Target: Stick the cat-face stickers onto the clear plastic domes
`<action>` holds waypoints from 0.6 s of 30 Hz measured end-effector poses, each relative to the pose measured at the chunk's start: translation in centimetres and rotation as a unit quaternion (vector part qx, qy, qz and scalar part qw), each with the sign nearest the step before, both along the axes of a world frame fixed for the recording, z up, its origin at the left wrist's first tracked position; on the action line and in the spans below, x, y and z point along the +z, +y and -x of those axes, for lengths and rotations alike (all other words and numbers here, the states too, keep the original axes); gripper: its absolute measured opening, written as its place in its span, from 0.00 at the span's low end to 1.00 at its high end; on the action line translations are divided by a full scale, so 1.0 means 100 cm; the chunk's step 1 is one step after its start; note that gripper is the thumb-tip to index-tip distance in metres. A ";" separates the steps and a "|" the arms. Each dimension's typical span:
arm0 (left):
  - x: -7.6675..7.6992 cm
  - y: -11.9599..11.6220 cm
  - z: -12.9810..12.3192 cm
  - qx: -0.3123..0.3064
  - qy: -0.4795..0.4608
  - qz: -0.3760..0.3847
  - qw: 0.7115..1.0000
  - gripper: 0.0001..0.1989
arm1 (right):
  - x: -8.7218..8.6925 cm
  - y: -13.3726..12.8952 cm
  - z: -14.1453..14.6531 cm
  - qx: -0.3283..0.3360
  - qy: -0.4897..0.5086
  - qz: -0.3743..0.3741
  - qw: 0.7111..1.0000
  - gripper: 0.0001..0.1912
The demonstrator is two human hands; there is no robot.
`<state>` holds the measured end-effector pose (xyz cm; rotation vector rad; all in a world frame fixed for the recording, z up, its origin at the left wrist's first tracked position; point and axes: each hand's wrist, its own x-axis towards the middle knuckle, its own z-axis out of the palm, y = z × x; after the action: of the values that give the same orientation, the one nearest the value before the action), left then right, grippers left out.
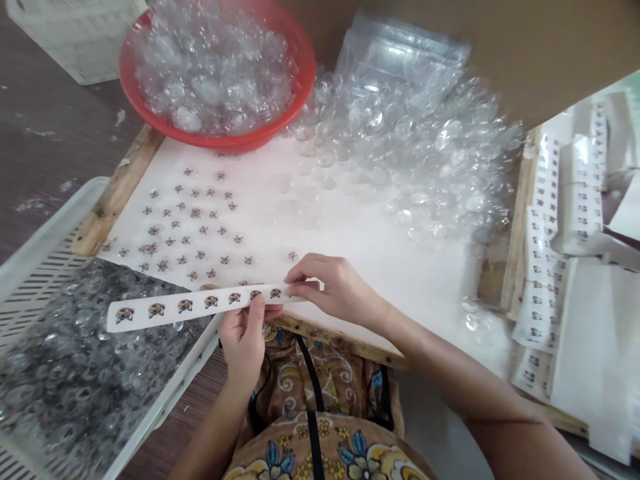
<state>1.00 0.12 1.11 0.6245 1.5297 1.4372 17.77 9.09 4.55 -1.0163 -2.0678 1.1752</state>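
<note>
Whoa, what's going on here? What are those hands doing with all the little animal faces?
A person is holding a long white strip printed with small animal faces. The left hand holds it with a thumb on top, and the right hand pinches it near one end. Many small faces are spread over the white board. Beyond them are a red bowl full of clear, shiny pieces and a loose pile of clear pieces.

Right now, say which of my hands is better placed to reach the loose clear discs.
Probably the right hand: it is nearer the discs, while the left hand supports the strip.
</note>
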 end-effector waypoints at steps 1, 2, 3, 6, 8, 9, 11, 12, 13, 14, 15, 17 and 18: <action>0.000 0.000 0.000 0.003 -0.004 0.000 1.000 0.14 | 0.001 -0.005 0.003 -0.009 -0.012 -0.018 1.000 0.03; -0.001 0.000 -0.001 0.007 -0.008 0.000 1.000 0.14 | 0.001 -0.009 0.004 -0.023 -0.026 -0.042 0.999 0.05; -0.001 0.001 -0.001 0.010 -0.011 -0.002 1.000 0.14 | 0.000 -0.013 0.005 -0.034 -0.040 -0.067 0.996 0.06; -0.002 0.001 -0.002 0.020 -0.015 -0.009 1.000 0.14 | -0.004 -0.019 0.005 -0.044 -0.062 -0.114 0.991 0.06; -0.002 0.001 -0.002 0.020 -0.013 -0.010 1.000 0.14 | -0.008 -0.021 0.005 -0.050 -0.059 -0.125 0.989 0.05; -0.002 0.001 -0.002 0.018 -0.012 -0.010 1.000 0.14 | -0.009 -0.023 0.005 -0.057 -0.059 -0.135 0.987 0.05; -0.001 0.001 -0.002 0.014 -0.015 -0.008 1.000 0.14 | -0.011 -0.026 0.008 -0.069 -0.061 -0.173 0.981 0.07; -0.001 0.001 -0.002 0.014 -0.019 -0.008 1.000 0.14 | -0.011 -0.027 0.008 -0.070 -0.057 -0.195 0.977 0.08; -0.001 0.002 -0.002 0.016 -0.025 -0.008 1.000 0.14 | -0.011 -0.027 0.009 -0.067 -0.046 -0.211 0.974 0.08; -0.001 0.002 -0.002 0.020 -0.030 -0.008 0.999 0.14 | -0.011 -0.026 0.008 -0.064 -0.025 -0.216 0.974 0.08; -0.001 0.002 -0.002 0.025 -0.036 -0.009 0.999 0.14 | -0.010 -0.021 0.006 -0.067 0.001 -0.209 0.976 0.08; -0.001 0.002 -0.002 0.028 -0.042 -0.010 0.999 0.13 | -0.012 -0.005 -0.002 -0.109 0.052 -0.159 0.980 0.05; 0.000 0.001 -0.002 0.028 -0.043 -0.009 0.999 0.12 | -0.014 0.007 -0.008 -0.147 0.068 -0.120 0.980 0.05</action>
<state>1.20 0.26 1.07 0.5286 1.4781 1.5023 18.62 9.75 3.19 -1.0489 -1.8241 0.8022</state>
